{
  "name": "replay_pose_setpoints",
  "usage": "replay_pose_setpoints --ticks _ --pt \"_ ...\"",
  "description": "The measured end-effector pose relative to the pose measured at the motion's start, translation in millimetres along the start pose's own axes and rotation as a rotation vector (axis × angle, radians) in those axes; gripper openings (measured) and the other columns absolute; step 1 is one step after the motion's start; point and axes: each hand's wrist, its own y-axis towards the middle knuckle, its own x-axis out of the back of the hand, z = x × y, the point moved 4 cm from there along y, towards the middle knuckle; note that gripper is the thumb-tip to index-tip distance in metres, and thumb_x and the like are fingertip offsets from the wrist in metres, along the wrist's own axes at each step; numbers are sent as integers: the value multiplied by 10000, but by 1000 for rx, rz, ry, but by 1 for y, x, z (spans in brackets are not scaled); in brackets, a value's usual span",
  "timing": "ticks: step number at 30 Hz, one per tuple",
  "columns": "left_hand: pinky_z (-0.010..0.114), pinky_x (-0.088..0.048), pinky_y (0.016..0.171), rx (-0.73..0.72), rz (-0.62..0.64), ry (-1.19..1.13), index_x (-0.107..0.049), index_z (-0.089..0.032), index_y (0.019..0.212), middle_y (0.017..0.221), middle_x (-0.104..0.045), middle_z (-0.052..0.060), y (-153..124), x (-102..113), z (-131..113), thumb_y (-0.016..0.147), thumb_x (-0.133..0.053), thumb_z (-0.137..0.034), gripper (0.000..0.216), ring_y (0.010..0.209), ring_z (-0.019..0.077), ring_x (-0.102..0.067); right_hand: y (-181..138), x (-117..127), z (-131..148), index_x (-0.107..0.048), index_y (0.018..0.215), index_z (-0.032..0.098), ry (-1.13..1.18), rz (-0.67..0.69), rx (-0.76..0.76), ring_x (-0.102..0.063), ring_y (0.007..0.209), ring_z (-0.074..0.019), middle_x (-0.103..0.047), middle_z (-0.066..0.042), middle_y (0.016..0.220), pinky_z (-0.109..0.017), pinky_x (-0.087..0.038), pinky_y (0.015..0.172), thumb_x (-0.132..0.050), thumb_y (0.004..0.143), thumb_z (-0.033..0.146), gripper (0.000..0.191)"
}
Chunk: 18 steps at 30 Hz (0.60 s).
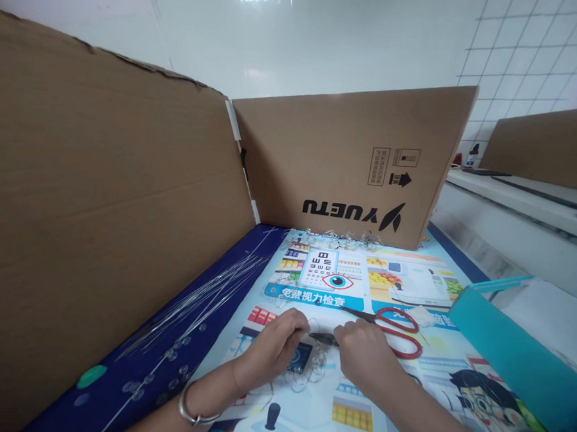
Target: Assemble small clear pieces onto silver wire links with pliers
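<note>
Near-left of the scissors (378, 319), the left hand (282, 337) apparently pinches a fine strand (314, 320), the right hand (361, 347) clenches pliers (324, 338); likely bending, needing steady squeezing next.

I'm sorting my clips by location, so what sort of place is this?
Probably an indoor craft workstation: the right hand holds a dark pointed tool, red-handled scissors lie just beyond it, and cardboard panels stand upright at the back and left.
</note>
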Motion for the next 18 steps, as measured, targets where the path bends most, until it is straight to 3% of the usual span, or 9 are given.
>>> replay_pose_setpoints --ticks 4,9,13,18 --pt "290 -418 758 137 -15 -90 -487 -178 959 909 -538 51 2 4 1 913 -364 -189 132 842 159 -509 -1 2 0 -592 764 190 -7 36 -32 -557 728 -194 -632 -53 759 -267 -278 555 -447 693 60 207" --pt "314 -403 829 156 -80 -190 -492 -169 1023 996 -535 69 2 8 3 909 -402 -263 172 928 179 -497 -2 6 -1 -601 784 187 -13 76 -92 -574 742 -199 -637 -58 778 -265 -303 561 -443 707 52 222" --pt "298 -413 774 250 -129 -273 -489 -168 1034 989 -528 68 2 10 11 910 -403 -324 217 867 170 -502 -2 7 -5 -601 791 187 -8 127 -133 -580 767 -198 -641 -63 799 -259 -318 579 -440 721 55 220" --pt "282 -419 727 328 -104 -469 -484 -164 987 950 -546 60 5 9 18 907 -401 -373 239 852 168 -513 -1 8 -9 -601 782 193 -4 124 -147 -589 741 -191 -648 -51 787 -254 -304 560 -434 711 58 227"
